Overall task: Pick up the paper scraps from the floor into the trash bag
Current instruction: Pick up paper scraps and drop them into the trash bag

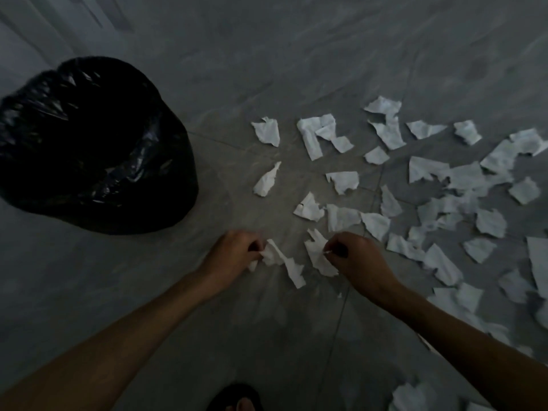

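Note:
Several torn white paper scraps point(344, 180) lie scattered over the grey tiled floor, mostly in the middle and to the right. A black trash bag point(98, 161) stands open at the left. My left hand point(234, 253) is low over the floor, its fingers pinched on a long crumpled scrap point(284, 264). My right hand point(355, 259) is a short way to the right, pinching the edge of another scrap point(317, 256). Both scraps still touch the floor.
The scraps pile up most thickly at the right edge point(462, 185) and lower right point(415, 396). My foot in a dark sandal point(237, 400) shows at the bottom edge. Bare tiles point(267, 54) stretch beyond the bag and the scraps.

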{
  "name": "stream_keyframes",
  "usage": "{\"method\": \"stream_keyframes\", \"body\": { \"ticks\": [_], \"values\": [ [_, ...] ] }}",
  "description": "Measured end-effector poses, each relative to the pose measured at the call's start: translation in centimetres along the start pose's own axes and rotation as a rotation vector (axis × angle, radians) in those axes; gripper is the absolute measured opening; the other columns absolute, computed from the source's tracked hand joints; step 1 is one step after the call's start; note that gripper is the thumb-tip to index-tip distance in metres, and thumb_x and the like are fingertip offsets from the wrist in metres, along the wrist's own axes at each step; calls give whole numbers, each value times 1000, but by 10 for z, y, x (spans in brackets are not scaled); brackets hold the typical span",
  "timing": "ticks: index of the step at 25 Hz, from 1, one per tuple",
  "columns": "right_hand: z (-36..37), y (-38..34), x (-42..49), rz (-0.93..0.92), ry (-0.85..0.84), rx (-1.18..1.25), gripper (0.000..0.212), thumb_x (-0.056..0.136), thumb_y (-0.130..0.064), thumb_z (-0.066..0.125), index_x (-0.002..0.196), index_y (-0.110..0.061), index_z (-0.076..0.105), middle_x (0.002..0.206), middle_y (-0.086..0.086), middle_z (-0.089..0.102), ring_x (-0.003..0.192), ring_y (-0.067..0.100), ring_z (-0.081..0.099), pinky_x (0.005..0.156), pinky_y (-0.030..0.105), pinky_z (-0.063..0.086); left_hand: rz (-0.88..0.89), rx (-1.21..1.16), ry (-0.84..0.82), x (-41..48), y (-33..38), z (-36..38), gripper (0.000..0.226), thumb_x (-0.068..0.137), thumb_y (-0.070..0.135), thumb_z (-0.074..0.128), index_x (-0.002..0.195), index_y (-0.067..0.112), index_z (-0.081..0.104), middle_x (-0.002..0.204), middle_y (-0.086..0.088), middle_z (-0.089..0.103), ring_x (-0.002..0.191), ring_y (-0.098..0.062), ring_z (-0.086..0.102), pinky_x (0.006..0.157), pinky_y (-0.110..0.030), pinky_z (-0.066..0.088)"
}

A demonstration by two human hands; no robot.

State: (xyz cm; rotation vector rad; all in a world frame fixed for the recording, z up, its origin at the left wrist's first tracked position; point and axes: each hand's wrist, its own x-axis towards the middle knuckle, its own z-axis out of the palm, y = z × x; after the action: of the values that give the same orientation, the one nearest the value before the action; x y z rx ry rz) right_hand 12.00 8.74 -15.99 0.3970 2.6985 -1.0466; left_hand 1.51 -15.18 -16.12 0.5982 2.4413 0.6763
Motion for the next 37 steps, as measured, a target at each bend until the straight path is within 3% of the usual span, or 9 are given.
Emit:
{"method": "stream_keyframes", "body": {
  "ticks": [4,8,12,16,21,27,32,34,37],
  "values": [
    [6,10,-7,-223,-73,-265,9,81,-16,64,89,-13,67,113,6,57,102,23,52,81,28,42,371,206,131,2,20,-12,14,66,34,80,68,27,68,111,4,63,96,-13,56,79,-27,46],
    [4,13,-4,-184,-141,-220,8,83,-15,62,90,-16,64,105,5,59,98,22,54,79,29,45,587,501,-146,8,36,25,3,77,26,66,78,23,65,119,-3,60,107,-24,54,82,-32,45],
    [-9,18,6,-75,4,-14,20,82,-16,66,101,-19,60,89,1,63,80,16,59,70,26,46,415,395,-230,14,25,31,7,83,23,61,87,18,63,101,-5,63,94,-24,59,74,-35,47],
    [-15,18,42,99,51,-33,49,82,-22,66,126,-20,45,88,3,62,79,19,59,68,30,45,255,58,-68,12,34,22,4,78,14,69,78,16,66,78,-1,64,74,-17,61,63,-27,44],
    [1,18,49,109,31,-220,9,84,-17,59,91,-11,60,94,13,66,87,30,61,67,29,38,151,-157,174,14,58,-21,13,73,19,78,72,22,66,59,17,53,54,4,49,55,-9,38],
    [-17,-32,44,128,98,138,6,85,-29,65,84,-29,59,72,-16,57,64,-3,54,55,15,36,173,-132,472,-14,85,-103,11,70,24,79,75,26,69,60,18,56,57,4,53,54,-9,38],
    [-42,-133,59,48,95,432,8,83,-32,66,77,-28,65,67,-9,65,59,3,59,56,25,45,161,-179,861,-38,64,-213,12,69,31,73,79,34,66,52,16,57,48,4,50,49,-5,32],
    [-49,-174,67,-46,61,522,6,84,-29,66,81,-24,66,61,-9,61,49,-1,54,48,18,41,86,-161,882,-34,39,-237,9,74,25,73,78,29,67,61,12,64,53,3,56,54,-10,40],
    [-58,-232,82,-223,55,619,6,84,-21,67,81,-16,66,58,-7,61,44,-1,53,45,15,44,-209,-19,728,-20,-12,-249,6,79,13,72,85,16,72,87,-9,72,76,-19,67,69,-31,55]
  ]
}}
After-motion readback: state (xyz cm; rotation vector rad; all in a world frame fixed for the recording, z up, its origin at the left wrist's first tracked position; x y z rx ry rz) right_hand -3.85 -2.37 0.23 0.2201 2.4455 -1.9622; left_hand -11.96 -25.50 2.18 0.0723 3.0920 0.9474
